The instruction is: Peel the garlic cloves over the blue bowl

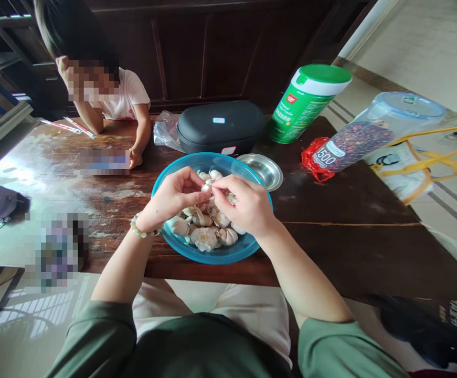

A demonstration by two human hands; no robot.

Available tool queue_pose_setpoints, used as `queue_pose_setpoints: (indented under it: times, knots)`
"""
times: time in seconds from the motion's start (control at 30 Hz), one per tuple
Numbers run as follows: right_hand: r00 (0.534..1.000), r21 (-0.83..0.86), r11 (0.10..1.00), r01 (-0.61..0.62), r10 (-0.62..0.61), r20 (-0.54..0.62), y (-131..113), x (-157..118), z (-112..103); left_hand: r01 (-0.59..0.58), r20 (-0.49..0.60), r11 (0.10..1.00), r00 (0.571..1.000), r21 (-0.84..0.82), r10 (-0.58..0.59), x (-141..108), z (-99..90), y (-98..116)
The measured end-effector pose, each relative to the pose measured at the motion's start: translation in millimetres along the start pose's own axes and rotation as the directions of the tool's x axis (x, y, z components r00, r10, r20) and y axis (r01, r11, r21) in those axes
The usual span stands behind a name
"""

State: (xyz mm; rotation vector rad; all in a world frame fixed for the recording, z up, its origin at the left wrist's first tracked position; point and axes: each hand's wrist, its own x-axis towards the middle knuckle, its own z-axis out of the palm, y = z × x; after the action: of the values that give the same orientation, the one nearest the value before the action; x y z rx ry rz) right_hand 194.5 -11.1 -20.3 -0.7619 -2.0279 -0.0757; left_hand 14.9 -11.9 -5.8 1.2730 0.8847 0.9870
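Observation:
A blue plastic basin [212, 259] full of whole garlic bulbs [204, 239] stands on the wooden table in front of me. Above the bulbs, my left hand [179, 195] pinches a small pale garlic clove [206, 187] between thumb and fingers. My right hand [246, 202] meets it from the other side, with its thumb and forefinger closed on the same clove. The fingertips hide part of the clove. A beaded bracelet [139, 227] circles my left wrist. Just behind the basin at the right is a shallow metal bowl [265, 170].
Behind the basin lies a black hard case [220, 126] beside a crumpled plastic bag [167, 131]. A green powder canister [309, 105] and a tall clear jar [364, 136] stand to the right. Another person [134, 94] sits across at the left, one hand at a blurred flat object [106, 161].

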Motion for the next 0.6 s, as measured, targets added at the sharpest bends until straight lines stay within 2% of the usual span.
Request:
queue_pose_setpoints:
  times: [0.13,0.6]
  knots:
    - [1.000,-0.035,0.999,-0.018,0.018,-0.003,-0.8,0.9,-1.1,0.004,0.006,1.000,1.000,0.002,-0.004,-0.6,-0.6,0.1]
    - [0.996,0.006,0.997,-0.078,0.078,0.038,0.5,-0.5,-1.2,0.008,0.048,0.999,0.999,-0.046,-0.006,0.5,-5.9,-1.3]
